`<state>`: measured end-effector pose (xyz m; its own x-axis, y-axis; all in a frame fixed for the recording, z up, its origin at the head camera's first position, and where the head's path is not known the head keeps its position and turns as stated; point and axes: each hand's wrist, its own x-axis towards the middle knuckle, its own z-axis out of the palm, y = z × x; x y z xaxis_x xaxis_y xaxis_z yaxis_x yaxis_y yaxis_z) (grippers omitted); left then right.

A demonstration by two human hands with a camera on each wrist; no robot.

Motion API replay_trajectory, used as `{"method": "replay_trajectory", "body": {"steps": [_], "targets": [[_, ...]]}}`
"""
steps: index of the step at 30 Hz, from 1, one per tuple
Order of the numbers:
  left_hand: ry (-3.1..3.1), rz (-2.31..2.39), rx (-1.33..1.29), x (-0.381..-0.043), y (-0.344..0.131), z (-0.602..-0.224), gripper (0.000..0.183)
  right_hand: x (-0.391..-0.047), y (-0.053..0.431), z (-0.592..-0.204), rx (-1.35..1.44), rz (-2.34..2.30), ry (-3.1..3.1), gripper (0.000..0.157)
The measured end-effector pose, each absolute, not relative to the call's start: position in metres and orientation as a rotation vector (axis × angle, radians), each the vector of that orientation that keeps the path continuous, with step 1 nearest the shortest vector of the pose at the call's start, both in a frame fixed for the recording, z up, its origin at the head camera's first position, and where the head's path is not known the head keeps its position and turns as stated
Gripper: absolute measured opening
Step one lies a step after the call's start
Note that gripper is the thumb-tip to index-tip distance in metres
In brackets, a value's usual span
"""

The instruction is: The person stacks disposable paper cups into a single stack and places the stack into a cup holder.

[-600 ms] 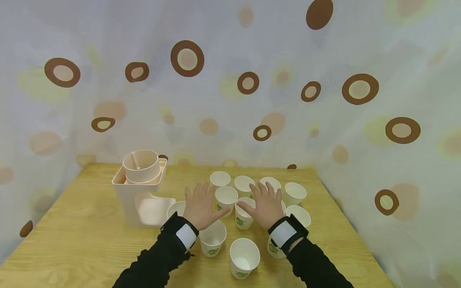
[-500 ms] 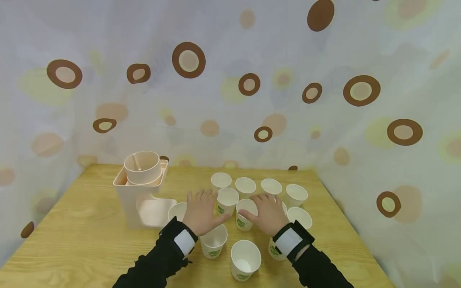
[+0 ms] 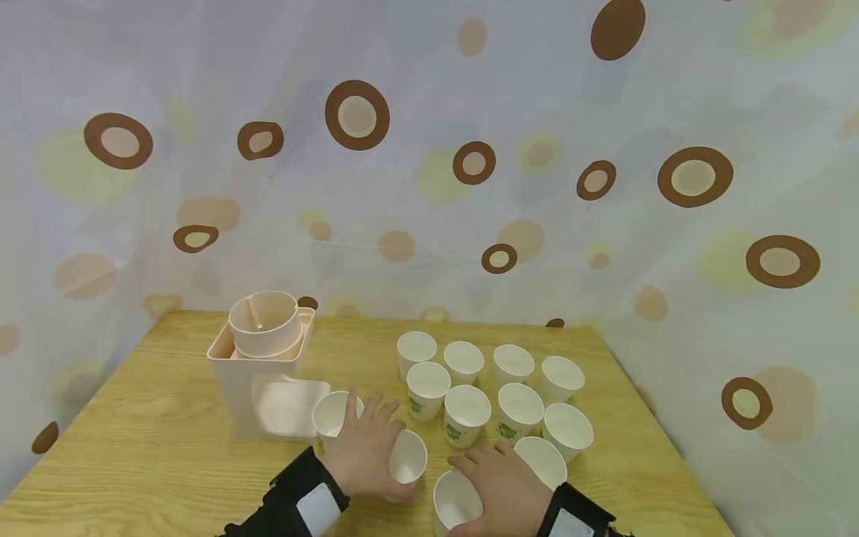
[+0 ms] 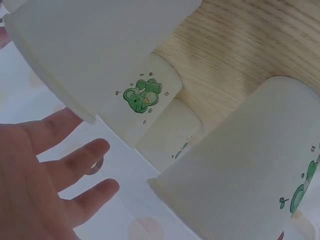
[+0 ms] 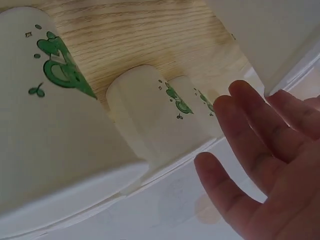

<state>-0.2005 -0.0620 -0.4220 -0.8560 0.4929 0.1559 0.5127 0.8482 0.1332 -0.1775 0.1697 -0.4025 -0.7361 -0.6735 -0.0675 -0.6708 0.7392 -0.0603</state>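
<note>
White paper cups with green animal prints stand upright in the head view. My left hand (image 3: 365, 451), fingers spread, reaches over a cup (image 3: 409, 456) in the near row, its thumb by the cup's near side. In the left wrist view, its fingertips (image 4: 107, 187) show in front of the cups, one close to a rim. My right hand (image 3: 506, 485) lies between the nearest cup (image 3: 456, 498) and another cup (image 3: 542, 459) to its right. Its fingers (image 5: 250, 120) are extended in the right wrist view, and a fingertip overlaps the rim of a cup (image 5: 280, 40).
Several more cups (image 3: 466, 410) stand in rows behind the hands, and one cup (image 3: 332, 410) is left of the left hand. A pale pink bin (image 3: 235, 395) holding a round container (image 3: 265, 328) stands at the left on the wooden table (image 3: 134, 447). A patterned curtain (image 3: 403, 201) hangs behind.
Both hands have come down and back toward the near cups, the left slightly leftward, uncovering the middle cups. The head view has shifted slightly. The cups stand in the same arrangement.
</note>
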Motion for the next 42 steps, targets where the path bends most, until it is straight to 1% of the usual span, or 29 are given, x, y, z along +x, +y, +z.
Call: {"method": "replay_trajectory", "body": {"steps": [4,11,16,20,29,36,42], "targets": [[-2.908,-0.23,-0.822,-0.198,-0.057,-0.421,0.074,-0.174,0.171,-0.404,-1.083,-0.034,2.807,0.077],[-2.921,-0.259,-0.852,-0.193,-0.048,-0.417,0.073,-0.183,0.179,-0.391,-1.04,-0.172,2.886,0.074],[-2.949,-0.538,-0.902,-0.192,-0.036,-0.422,0.071,-0.19,0.185,-0.372,-1.016,-0.243,2.984,0.074],[-2.93,-0.709,-0.913,-0.193,-0.029,-0.434,0.072,-0.196,0.186,-0.359,-1.073,-0.251,3.051,0.072],[-2.797,-1.292,-0.815,-0.192,-0.021,-0.456,0.082,-0.204,0.179,-0.344,-1.174,-0.278,3.16,0.069],[-2.641,-1.729,-0.77,-0.194,-0.016,-0.469,0.088,-0.2,0.164,-0.344,-1.216,-0.381,3.097,0.071],[-2.649,-1.785,-0.734,-0.197,-0.016,-0.48,0.085,-0.2,0.158,-0.353,-1.306,-0.474,3.037,0.058]]}}
